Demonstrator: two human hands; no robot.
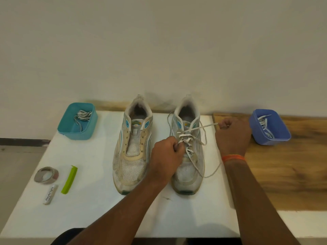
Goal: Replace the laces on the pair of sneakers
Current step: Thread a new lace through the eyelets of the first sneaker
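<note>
White board on a wooden bench against a plain wall, two sneakers standing side by side, heels to the wall.

Left shoe (pixel 131 149) has bare eyelets; right shoe (pixel 188 149) is half laced, its long axis running from the person toward the wall. Left hand (pixel 166 156) grips one lace (pixel 200 128) end just beside the eyelets, fingers curled tight. Right hand (pixel 233 135) pinches the other end and draws it taut, out to the right across the shoe, toward the blue tub (pixel 281 138). Slack loops lie around the shoe's right side. Left hand is the nearer to the eyelets, so the next threading likely falls to it. More laces lie in the teal tub (pixel 77 133).
</note>
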